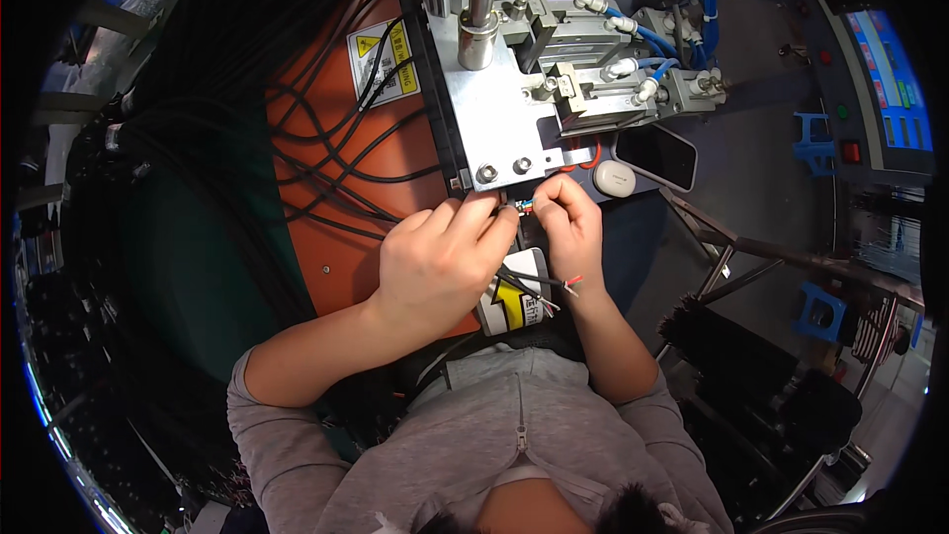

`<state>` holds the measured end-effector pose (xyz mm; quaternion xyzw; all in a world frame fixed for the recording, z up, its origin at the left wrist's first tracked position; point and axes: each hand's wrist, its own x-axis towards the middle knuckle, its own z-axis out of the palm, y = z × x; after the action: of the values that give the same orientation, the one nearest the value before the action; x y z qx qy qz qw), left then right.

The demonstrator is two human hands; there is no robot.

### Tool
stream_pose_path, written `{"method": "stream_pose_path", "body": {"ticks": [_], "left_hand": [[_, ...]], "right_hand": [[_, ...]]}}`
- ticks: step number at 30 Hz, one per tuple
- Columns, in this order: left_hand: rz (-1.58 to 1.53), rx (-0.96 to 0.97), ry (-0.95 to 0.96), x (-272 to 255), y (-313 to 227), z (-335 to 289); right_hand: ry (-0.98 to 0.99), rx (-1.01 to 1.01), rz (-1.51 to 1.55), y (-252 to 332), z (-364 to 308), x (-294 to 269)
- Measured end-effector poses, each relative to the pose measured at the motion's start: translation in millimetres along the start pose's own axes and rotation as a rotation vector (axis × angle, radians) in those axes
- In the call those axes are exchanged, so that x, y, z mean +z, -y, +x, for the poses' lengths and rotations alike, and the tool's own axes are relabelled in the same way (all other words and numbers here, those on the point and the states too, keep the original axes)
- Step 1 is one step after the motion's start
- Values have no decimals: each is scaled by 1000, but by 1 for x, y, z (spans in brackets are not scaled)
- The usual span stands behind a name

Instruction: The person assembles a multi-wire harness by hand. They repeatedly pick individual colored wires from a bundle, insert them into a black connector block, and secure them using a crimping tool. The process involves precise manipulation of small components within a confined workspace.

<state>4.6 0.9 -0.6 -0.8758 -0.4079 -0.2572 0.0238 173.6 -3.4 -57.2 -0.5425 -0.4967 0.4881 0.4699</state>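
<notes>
My left hand (pixel 445 247) is closed at the front edge of a metal machine fixture (pixel 494 104). Its fingertips pinch the end of a black cable, most of which the fingers hide. Thin coloured wires (pixel 525 206) fan out from that end. My right hand (pixel 570 232) pinches these wires between thumb and forefinger, just right of the left fingertips. Below the hands, more black cable ends (pixel 529 282) with bared, coloured wires lie across a white and yellow warning label (pixel 514 307).
Several black cables (pixel 346 153) run over an orange surface (pixel 316 247) on the left. A phone (pixel 656 156) and a small white case (pixel 613 178) lie right of the fixture. Blue air hoses (pixel 707 0) rise behind. A control screen (pixel 890 84) and blue stools (pixel 820 311) stand farther right.
</notes>
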Motion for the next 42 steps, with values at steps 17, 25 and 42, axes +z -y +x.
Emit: {"method": "stream_pose_path", "body": {"ticks": [17, 25, 42], "left_hand": [[-194, -5, 54, -13, -1, -2], [-284, 43, -28, -13, 4, 4], [-368, 111, -154, -14, 2, -1]], "right_hand": [[331, -618, -15, 42, -5, -32], [492, -784, -145, 49, -4, -30], [77, -501, 249, 50, -15, -11]]}}
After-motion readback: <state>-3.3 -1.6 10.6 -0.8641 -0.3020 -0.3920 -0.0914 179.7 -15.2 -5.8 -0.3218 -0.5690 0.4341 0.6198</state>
